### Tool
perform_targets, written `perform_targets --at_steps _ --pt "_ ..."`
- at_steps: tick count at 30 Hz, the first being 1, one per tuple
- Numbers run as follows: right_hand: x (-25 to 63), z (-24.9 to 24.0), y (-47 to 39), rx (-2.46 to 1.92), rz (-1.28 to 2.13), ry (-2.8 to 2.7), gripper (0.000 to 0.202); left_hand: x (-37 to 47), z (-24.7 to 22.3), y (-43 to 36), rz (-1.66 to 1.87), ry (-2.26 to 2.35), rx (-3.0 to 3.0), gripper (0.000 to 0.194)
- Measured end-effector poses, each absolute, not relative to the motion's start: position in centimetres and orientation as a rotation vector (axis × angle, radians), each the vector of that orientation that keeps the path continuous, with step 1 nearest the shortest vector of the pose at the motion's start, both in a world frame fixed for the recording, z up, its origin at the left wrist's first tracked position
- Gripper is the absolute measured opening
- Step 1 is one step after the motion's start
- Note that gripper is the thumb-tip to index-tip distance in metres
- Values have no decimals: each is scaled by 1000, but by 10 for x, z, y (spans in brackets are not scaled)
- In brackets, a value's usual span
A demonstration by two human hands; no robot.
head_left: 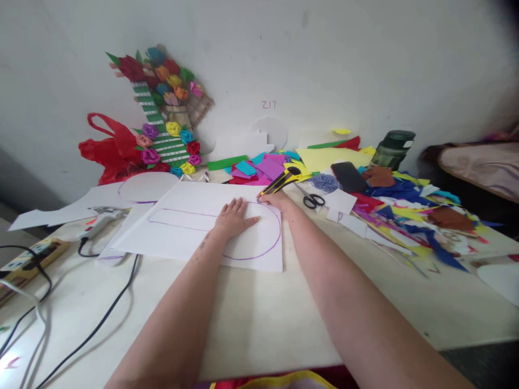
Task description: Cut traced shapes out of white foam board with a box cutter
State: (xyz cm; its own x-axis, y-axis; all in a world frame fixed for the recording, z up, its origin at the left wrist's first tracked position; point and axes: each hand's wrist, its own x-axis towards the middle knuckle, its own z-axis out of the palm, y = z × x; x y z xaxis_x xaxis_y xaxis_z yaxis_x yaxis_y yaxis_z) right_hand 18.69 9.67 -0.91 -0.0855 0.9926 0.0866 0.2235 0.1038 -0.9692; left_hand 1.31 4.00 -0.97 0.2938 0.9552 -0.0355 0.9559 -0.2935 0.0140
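One white board [182, 237], purple round-ended outline [279, 232]; right grip [276, 200] clasping yellow-black cutter [280, 181], left grip [232, 220] spread flat.

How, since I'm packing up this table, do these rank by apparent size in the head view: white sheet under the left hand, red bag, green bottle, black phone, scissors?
1. White sheet
2. Red bag
3. Green bottle
Black phone and scissors come last, too alike to rank.

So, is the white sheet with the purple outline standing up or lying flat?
Lying flat: the white sheet is spread over the table, and the left hand rests palm-down on it.
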Motion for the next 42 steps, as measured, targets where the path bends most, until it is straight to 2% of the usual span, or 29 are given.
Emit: perform_targets --at_steps 42 --pt "192 -10 95 -1252 1060 -1481 13 14 -10 39 15 1854 2478 89"
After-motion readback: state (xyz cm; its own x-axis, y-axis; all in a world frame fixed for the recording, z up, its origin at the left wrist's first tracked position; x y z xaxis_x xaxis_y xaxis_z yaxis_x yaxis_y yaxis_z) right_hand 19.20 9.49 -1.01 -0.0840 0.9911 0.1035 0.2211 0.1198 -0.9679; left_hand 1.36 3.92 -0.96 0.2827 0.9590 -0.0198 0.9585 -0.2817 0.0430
